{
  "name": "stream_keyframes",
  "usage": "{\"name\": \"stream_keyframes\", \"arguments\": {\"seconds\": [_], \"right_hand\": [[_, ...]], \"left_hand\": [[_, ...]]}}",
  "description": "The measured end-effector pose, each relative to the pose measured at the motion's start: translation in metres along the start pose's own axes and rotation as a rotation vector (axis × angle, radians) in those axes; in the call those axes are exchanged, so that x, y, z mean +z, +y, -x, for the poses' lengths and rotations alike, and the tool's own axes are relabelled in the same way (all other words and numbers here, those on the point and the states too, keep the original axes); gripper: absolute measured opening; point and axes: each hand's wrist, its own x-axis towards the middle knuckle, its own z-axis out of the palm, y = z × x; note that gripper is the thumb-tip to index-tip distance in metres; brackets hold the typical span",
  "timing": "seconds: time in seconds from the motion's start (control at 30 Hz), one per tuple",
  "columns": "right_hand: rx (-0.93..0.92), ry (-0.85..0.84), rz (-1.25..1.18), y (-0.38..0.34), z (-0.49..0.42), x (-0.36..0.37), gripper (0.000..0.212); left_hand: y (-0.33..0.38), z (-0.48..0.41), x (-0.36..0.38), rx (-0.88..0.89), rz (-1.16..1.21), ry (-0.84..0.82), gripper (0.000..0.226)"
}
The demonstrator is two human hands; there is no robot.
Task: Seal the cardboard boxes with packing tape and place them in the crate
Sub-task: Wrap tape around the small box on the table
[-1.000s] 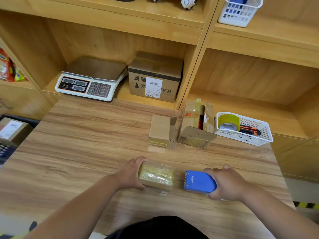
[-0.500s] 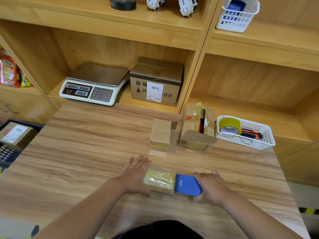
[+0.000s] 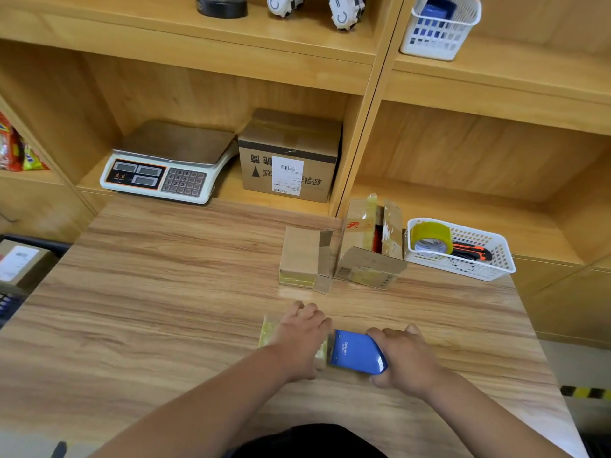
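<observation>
Lying in basket (image 3: 463, 272): tape roll (image 3: 429, 234), knife (image 3: 473, 254).

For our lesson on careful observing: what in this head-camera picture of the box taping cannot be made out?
All in the head view.
Small box: top mostly covered by the left hand.
Tape dispenser: its roll hidden by the blue casing and the right hand.
Label on the shelf box: print too small to read.
Dark bin at left: cut off by the picture's edge.
</observation>
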Motion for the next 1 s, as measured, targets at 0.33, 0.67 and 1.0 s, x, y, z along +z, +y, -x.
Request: {"name": "stream_keyframes", "arguments": {"seconds": [0.33,0.67,1.0], "right_hand": [[-0.017,0.152,-0.151,-0.008,0.005,-0.062,0.06],[-0.062,0.041,-0.129,-0.039,-0.016,-0.069,0.053],[-0.069,0.031,-0.138,-0.045,-0.021,-0.073,0.046]], "left_hand": [[-0.057,0.032,-0.018,-0.223,0.755,0.09,0.102],[-0.069,0.054,-0.003,-0.323,0.768,-0.035,0.101],[-0.053,0.023,0.007,-0.175,0.425,0.009,0.109]]}}
